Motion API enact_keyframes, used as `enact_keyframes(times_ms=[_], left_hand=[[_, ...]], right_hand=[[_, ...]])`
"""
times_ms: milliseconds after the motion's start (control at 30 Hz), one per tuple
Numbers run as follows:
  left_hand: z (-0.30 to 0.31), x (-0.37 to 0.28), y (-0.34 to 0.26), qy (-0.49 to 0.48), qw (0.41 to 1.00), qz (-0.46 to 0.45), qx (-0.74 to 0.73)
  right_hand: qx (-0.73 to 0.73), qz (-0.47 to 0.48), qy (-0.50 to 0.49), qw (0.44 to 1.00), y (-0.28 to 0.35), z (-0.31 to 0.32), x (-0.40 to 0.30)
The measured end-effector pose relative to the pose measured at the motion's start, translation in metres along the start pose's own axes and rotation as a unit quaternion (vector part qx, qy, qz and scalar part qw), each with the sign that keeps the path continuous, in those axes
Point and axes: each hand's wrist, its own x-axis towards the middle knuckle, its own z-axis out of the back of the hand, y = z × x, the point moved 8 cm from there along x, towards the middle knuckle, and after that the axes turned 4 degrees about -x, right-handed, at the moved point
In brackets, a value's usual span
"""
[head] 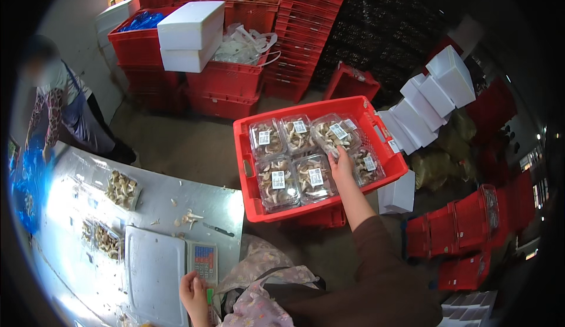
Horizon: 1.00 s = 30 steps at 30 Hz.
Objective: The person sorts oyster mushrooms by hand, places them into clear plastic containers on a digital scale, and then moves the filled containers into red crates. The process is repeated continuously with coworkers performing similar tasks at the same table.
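My right hand [341, 163] grips the near edge of a clear plastic clamshell of mushrooms [329, 132] over the right part of a red plastic crate [247, 199]. This pack sits tilted, partly covering another labelled pack [351, 124]. Several more mushroom clamshells [278, 183] lie in rows in the crate, each with a white printed label. My left hand [194, 292] is beside the keypad of a digital scale [204, 256], fingers loosely bent, and nothing shows in it. The scale's grey weighing platform [155, 269] lies to its left, bare.
On the metal table [176, 194] are a knife [219, 229], mushroom scraps [190, 218] and open mushroom trays [121, 190]. Another person [75, 102] stands at the far left by a blue plastic bag [31, 185]. Red crates [225, 79] and white foam boxes [192, 27] are stacked behind.
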Motion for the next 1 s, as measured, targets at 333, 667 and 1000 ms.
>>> enact_keyframes(times_ms=[333,667,1000], left_hand=[[-0.001,-0.014,-0.029,-0.011,0.997,0.030,0.073],[0.013,-0.037,-0.034,-0.089,0.993,0.029,0.072],[-0.004,-0.023,-0.030,-0.037,0.993,0.038,0.102]], right_hand=[[-0.383,-0.028,0.020,0.923,-0.044,0.014,0.117],[-0.559,0.102,-0.118,0.814,-0.056,0.016,0.112],[-0.241,-0.053,-0.068,0.967,-0.040,0.013,0.134]])
